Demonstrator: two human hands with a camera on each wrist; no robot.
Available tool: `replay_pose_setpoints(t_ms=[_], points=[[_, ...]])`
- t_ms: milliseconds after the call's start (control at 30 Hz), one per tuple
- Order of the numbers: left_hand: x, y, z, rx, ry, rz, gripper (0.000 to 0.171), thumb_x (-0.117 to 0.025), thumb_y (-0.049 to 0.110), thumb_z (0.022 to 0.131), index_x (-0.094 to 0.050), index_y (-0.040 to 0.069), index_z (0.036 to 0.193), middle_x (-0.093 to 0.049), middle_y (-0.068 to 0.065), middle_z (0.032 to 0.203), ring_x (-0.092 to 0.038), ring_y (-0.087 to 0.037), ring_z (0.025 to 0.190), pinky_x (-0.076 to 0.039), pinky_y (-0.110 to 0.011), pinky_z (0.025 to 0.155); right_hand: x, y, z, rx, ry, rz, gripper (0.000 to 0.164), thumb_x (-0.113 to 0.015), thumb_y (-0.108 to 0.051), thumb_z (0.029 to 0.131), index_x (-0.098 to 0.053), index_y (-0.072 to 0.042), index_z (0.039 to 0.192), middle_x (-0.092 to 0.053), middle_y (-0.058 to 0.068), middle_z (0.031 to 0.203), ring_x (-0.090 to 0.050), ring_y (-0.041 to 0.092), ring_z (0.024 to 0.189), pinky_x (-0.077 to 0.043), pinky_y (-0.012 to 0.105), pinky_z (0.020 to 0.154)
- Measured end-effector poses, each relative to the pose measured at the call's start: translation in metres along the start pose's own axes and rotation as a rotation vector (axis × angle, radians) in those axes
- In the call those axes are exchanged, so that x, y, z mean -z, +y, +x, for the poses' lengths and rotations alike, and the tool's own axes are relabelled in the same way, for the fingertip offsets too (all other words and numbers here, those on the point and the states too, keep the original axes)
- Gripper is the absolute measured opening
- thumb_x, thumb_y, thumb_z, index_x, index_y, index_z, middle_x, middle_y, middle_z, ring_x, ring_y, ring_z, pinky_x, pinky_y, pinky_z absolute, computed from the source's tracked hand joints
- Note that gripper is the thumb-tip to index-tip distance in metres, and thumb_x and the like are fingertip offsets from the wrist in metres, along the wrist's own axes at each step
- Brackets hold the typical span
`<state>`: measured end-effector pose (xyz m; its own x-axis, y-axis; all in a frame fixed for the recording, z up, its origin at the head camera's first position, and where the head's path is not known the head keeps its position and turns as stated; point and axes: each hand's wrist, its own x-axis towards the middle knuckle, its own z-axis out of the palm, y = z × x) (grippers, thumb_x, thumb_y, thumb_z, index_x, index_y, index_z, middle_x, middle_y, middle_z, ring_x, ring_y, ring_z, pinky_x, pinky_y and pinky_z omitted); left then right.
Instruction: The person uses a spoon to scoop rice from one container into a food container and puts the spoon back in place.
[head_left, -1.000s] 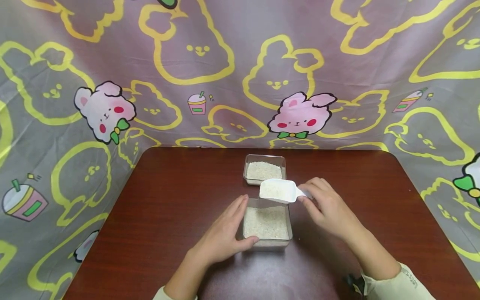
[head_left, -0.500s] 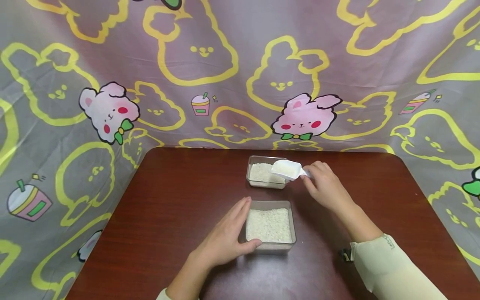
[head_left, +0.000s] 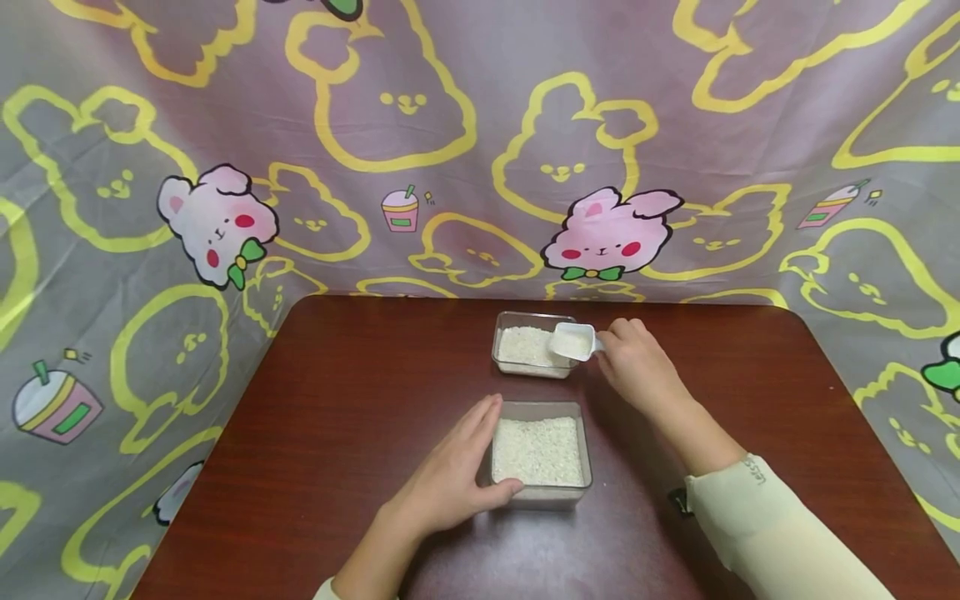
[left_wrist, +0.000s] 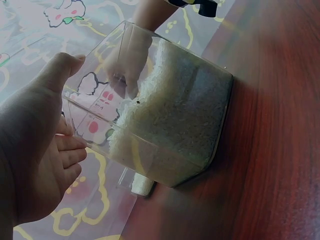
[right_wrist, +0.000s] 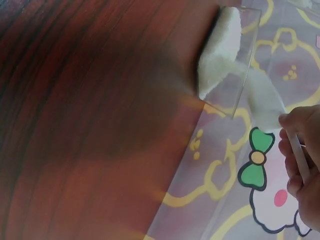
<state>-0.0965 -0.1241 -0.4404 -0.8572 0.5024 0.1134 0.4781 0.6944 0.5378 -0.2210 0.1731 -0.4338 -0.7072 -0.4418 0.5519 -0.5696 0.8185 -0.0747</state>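
White scoop [head_left: 573,342] tilted over the small box [head_left: 517,319]
Clear and upright, it and the nearer large box [head_left: 542,409] hold white rice [head_left: 538,450].

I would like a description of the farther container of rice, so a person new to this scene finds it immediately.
Toward the far edge of the red-brown table, in front of the cartoon-print cloth, stands a clear rectangular container of white rice. A white scoop is over its right end. Unlike the nearer container, which the left hand touches, it has no hand on it.
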Motion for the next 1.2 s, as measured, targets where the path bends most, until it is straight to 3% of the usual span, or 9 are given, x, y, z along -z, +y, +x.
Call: replay_pose_setpoints(t_ms=[267, 533, 767, 1000, 1200], points=[[-0.001, 0.000, 0.000, 0.002, 0.003, -0.003, 0.101, -0.063, 0.058, 0.086, -0.013, 0.009, 0.159, -0.012, 0.000, 0.166, -0.015, -0.016, 0.152, -0.022, -0.041, 0.122, -0.001, -0.005, 0.004, 0.103, 0.070, -0.134, 0.006, -0.065, 0.005, 0.078, -0.065, 0.006, 0.084, -0.053, 0.016, 0.079, -0.047, 0.034, 0.074, -0.042, 0.040, 0.060], [-0.001, 0.000, 0.000, -0.004, 0.009, 0.004, 0.101, -0.063, 0.058, 0.086, -0.013, 0.010, 0.159, -0.012, 0.001, 0.166, -0.015, -0.016, 0.152, -0.022, -0.041, 0.122, 0.005, -0.007, 0.006, 0.127, 0.104, -0.138, 0.006, -0.062, 0.006, 0.080, -0.066, 0.007, 0.084, -0.054, 0.016, 0.079, -0.046, 0.034, 0.073, -0.042, 0.040, 0.058], [-0.001, 0.000, -0.001, 0.003, 0.007, -0.001, 0.101, -0.061, 0.061, 0.086, -0.011, 0.013, 0.159, -0.010, 0.002, 0.166, -0.015, -0.017, 0.152, -0.023, -0.042, 0.122, 0.008, -0.008, 0.003, 0.014, 0.070, -0.026, 0.019, -0.075, 0.001, 0.075, -0.069, 0.009, 0.092, -0.058, 0.017, 0.083, -0.049, 0.034, 0.079, -0.045, 0.040, 0.066], [-0.001, 0.000, -0.001, 0.000, 0.008, -0.002, 0.100, -0.061, 0.061, 0.086, -0.012, 0.012, 0.159, -0.011, 0.001, 0.166, -0.015, -0.016, 0.152, -0.022, -0.041, 0.122, 0.011, -0.004, -0.004, -0.152, 0.029, 0.093, 0.019, -0.074, -0.004, 0.080, -0.070, 0.006, 0.095, -0.060, 0.017, 0.085, -0.051, 0.034, 0.081, -0.047, 0.043, 0.067], [0.000, 0.001, -0.001, -0.003, 0.008, -0.006, 0.100, -0.061, 0.061, 0.087, -0.014, 0.010, 0.159, -0.012, 0.001, 0.166, -0.016, -0.017, 0.152, -0.024, -0.043, 0.122, 0.026, -0.010, -0.012, -0.278, -0.007, 0.200, 0.022, -0.074, -0.009, 0.083, -0.071, 0.004, 0.101, -0.064, 0.015, 0.090, -0.054, 0.031, 0.086, -0.048, 0.045, 0.070]])
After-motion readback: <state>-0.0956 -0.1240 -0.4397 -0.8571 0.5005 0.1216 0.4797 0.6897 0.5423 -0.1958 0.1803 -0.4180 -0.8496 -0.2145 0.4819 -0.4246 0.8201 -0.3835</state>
